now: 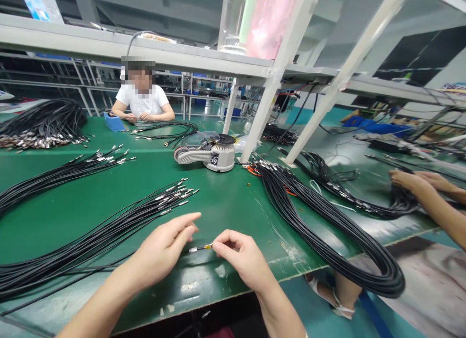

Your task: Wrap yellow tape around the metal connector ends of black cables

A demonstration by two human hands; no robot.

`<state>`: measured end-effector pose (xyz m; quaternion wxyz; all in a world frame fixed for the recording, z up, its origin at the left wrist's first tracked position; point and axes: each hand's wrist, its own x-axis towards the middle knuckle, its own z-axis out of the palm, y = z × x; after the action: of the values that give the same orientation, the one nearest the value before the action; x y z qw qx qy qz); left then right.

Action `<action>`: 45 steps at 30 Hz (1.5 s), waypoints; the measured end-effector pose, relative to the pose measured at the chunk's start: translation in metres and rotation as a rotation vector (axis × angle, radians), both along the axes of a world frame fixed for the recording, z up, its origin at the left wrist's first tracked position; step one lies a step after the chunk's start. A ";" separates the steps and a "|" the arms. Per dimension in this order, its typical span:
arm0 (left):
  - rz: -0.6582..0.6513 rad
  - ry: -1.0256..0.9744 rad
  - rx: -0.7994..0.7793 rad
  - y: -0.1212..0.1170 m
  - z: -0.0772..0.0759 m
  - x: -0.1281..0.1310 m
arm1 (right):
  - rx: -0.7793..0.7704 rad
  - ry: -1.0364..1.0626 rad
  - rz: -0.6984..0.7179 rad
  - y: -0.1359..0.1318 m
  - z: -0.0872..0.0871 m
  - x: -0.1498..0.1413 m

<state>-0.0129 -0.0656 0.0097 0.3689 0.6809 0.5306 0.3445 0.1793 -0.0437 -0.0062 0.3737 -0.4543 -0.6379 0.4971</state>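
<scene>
My right hand (pixel 242 255) pinches thumb and forefinger at the yellow band (pixel 208 246) on a short black cable end. A silver connector tip (pixel 192 250) points left from it, toward my left hand (pixel 165 245). My left hand's fingers are stretched out to the right, the thumb lying close beneath them. A thin black cable (pixel 54 292) runs from the lower left to behind my left wrist; whether it joins the pinched end is hidden. Just beyond my left hand lies a bundle of black cables (pixel 120 228) with silver connectors.
A tape dispenser (pixel 214 156) stands mid-table, near white shelf posts (pixel 264 114). Looped black cables (pixel 327 226) overhang the front edge at right. More cable bundles (pixel 47 182) lie left. A co-worker (pixel 143 102) sits opposite; another person's hands (pixel 418 185) handle cables at right.
</scene>
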 end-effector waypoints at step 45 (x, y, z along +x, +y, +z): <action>-0.047 0.216 -0.175 -0.028 -0.005 0.017 | -0.127 0.085 -0.036 -0.034 -0.015 -0.002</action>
<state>0.0045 -0.0934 0.0043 0.3755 0.6916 0.5792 0.2127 0.1774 -0.0778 -0.0211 0.3799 -0.4669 -0.5803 0.5486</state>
